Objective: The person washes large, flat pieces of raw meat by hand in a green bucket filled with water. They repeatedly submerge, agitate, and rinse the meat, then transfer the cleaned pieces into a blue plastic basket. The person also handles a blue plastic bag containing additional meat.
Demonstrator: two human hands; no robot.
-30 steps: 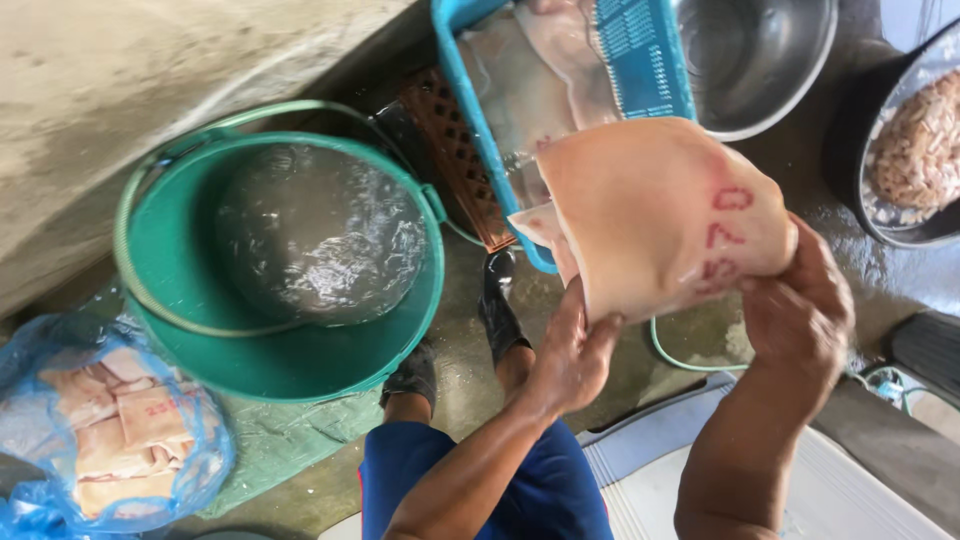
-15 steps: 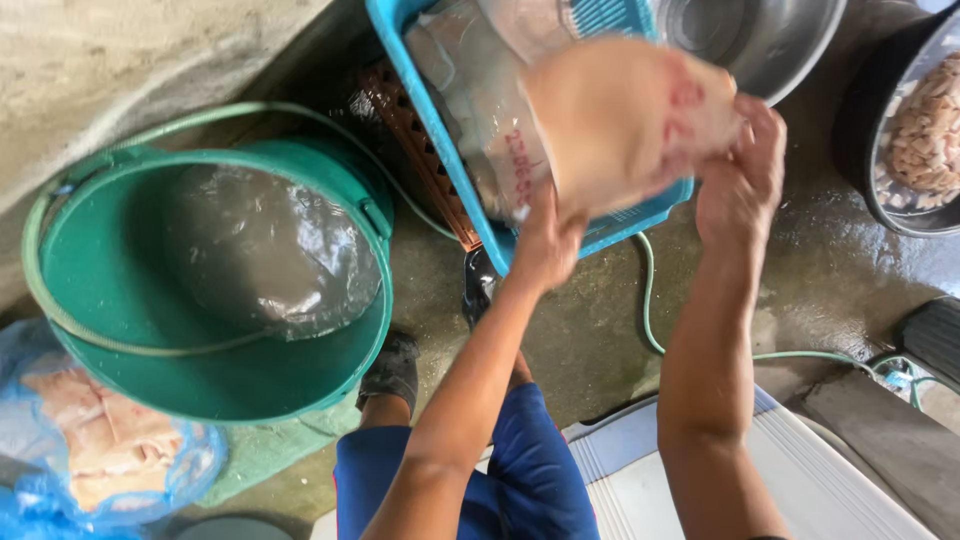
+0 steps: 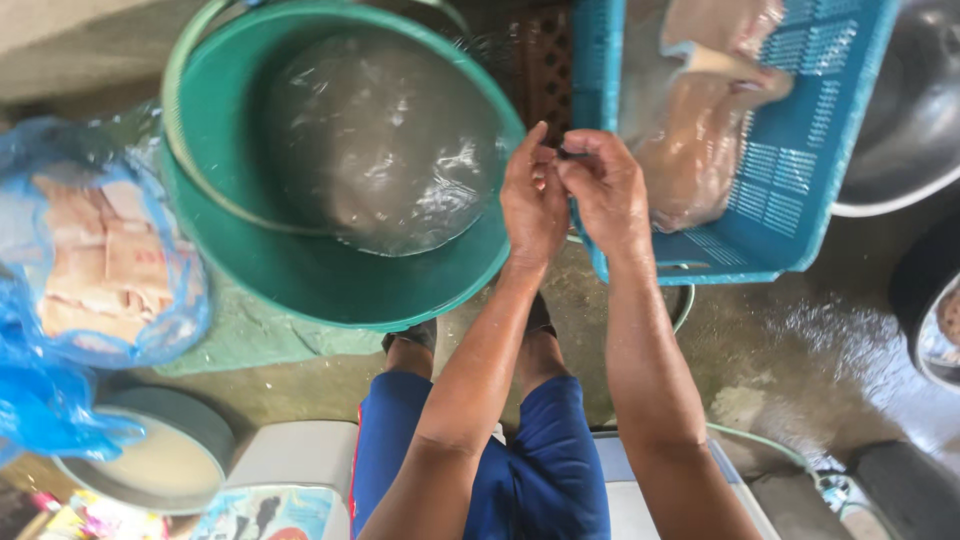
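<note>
Both hands meet in front of the body, between the bucket and the crate. Left hand (image 3: 533,200): palm turned toward the right, fingers close together and pointing up, tips touching the other hand's. Right hand (image 3: 603,190): fingers curled in narrow, thumb and forefinger pinched on something small and dark (image 3: 572,153) — too small to tell what, and I cannot tell if the left fingers grip it too. The hands sit just over the near-left edge of the blue crate (image 3: 800,190), likely so that anything dripping or picked off falls clear of the lap. The crate is slotted, and holds pale slabs of skin-on meat (image 3: 700,130), wet and slumped against its floor — a draining spot, by the look of it, since water can run out through the slots. The green bucket (image 3: 300,270) stands to the left, just beside the hands, full of cloudy water (image 3: 380,140); its place within easy reach suits rinsing. Further left, a blue plastic bag (image 3: 60,330) lies open with cut pale squares of the same stuff (image 3: 110,260) inside, apart from the wet work. A steel bowl (image 3: 920,110) sits at the crate's far right, touching or nearly so. The concrete floor (image 3: 800,350) is wet. The person sits low, knees in blue shorts (image 3: 540,460), with a thin green hose (image 3: 760,445) trailing at right.
</note>
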